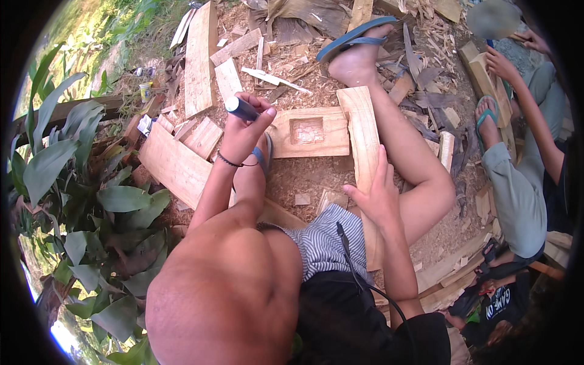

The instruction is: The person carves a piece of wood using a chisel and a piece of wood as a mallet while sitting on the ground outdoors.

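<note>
Outdoor woodworking spot seen from above; ground (316,182) covered w/ sawdust, chips & offcuts. Landmark: pale wood frame (328,131), an L-shaped piece lying flat btwn the seated person's legs. One arm of it runs left-right and has a square recess (307,130) cut in; the other, longer arm runs toward the person's lap, so the long axis points from sandalled foot (356,58) back to the body.

Left of the frame: wide plank (176,167); beyond that, leafy plants (67,182). Right of the frame: a second person (523,170) sits w/ their own wood block (483,76).

Right hand (380,198) rests open, palm down, on the frame's long arm, steadying it. Left hand (246,125) is clenched around a dark cylindrical tool handle (241,109), raised just left of the recess; working end not visible.

Step, as judged: hollowing the recess, tool lifted btwn cuts. Next move likely needs the tool brought down into the recess while the right hand keeps the frame pinned.
</note>
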`<state>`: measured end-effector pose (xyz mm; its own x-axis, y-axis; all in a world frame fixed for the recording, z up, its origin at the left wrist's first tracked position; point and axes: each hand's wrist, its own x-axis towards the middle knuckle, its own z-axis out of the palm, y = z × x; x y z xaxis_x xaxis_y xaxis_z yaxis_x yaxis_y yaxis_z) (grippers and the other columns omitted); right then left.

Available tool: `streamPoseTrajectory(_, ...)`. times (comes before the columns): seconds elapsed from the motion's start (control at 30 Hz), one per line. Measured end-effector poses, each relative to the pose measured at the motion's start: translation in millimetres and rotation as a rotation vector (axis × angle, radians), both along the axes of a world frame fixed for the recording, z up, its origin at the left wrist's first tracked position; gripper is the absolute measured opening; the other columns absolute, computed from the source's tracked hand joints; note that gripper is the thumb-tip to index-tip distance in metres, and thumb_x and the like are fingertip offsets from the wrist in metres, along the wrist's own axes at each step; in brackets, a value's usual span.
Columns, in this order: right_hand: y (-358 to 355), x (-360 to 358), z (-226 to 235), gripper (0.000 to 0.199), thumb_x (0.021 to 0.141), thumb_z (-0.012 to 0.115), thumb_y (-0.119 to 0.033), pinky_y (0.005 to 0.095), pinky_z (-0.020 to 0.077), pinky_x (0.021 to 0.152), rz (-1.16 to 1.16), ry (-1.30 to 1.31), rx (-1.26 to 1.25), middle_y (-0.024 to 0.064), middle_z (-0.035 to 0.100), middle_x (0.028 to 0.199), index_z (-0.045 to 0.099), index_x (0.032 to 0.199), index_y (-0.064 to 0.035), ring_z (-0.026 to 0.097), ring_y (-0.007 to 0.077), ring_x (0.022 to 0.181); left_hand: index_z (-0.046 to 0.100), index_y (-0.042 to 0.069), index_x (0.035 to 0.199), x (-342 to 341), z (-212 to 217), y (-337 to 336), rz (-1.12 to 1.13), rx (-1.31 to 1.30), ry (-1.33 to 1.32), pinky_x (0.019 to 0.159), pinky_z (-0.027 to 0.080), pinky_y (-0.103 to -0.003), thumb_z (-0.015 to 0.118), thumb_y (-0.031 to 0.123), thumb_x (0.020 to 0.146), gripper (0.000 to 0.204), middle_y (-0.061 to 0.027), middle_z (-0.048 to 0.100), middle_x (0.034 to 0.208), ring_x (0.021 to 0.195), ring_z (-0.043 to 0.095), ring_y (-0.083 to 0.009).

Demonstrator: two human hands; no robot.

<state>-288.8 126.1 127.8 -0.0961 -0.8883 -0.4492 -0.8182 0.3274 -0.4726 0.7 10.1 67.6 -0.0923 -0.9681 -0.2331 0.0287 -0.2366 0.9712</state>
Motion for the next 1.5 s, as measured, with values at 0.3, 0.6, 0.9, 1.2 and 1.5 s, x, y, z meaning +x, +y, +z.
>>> streamPoseTrajectory(0.3,2,-5,-9,0.096,0.082,0.076,-0.033,0.0504,0.0466,0.097,0.006,-0.058,-0.022,0.0248,0.045,0.128,0.022,0.157,-0.0075,0.055,0.0461,0.115,0.061,0.003,0.115,2,23,5,0.121,0.152,0.082,0.067,0.052,-0.024,0.077,0.011,0.090,0.031,-0.0023,0.068,0.093,0.083,0.065,-0.0087)
streamPoseTrajectory(0.6,2,-5,-11,0.095,0.083,0.075,-0.032,0.0489,0.0456,0.099,0.025,-0.065,-0.023,0.0252,0.045,0.128,0.021,0.157,-0.0056,0.054,0.0449,0.116,0.057,0.002,0.119,3,-3,4,0.136,0.149,0.018,0.087,0.053,-0.032,0.069,0.012,0.095,0.028,-0.0085,0.067,0.104,0.104,0.069,-0.0218)
streamPoseTrajectory(0.9,0,-3,-10,0.096,0.082,0.076,-0.032,0.0478,0.0448,0.101,0.010,-0.066,-0.024,0.0249,0.045,0.129,0.022,0.157,-0.0056,0.054,0.0439,0.117,0.056,0.001,0.111,3,-9,8,0.075,0.055,0.081,0.078,0.057,-0.031,0.074,0.002,0.089,0.028,-0.0100,0.066,0.108,0.100,0.070,-0.0217)
streamPoseTrajectory(1.2,1,-4,-11,0.094,0.083,0.074,-0.032,0.0467,0.0439,0.103,0.019,-0.066,-0.025,0.0261,0.045,0.130,0.022,0.157,-0.0044,0.053,0.0438,0.120,0.056,0.004,0.102,0,-12,11,0.005,-0.056,-0.116,0.074,0.052,-0.024,0.076,0.001,0.087,0.025,-0.0043,0.065,0.098,0.087,0.063,-0.0091)
streamPoseTrajectory(1.5,-1,-2,-8,0.095,0.083,0.074,-0.032,0.0469,0.0437,0.103,0.020,-0.058,-0.008,0.0261,0.045,0.131,0.022,0.157,-0.0033,0.053,0.0436,0.120,0.059,0.004,0.095,-9,18,2,-0.166,-0.106,-0.202,0.073,0.052,-0.027,0.075,0.002,0.085,0.019,-0.0035,0.066,0.091,0.085,0.064,-0.0106)
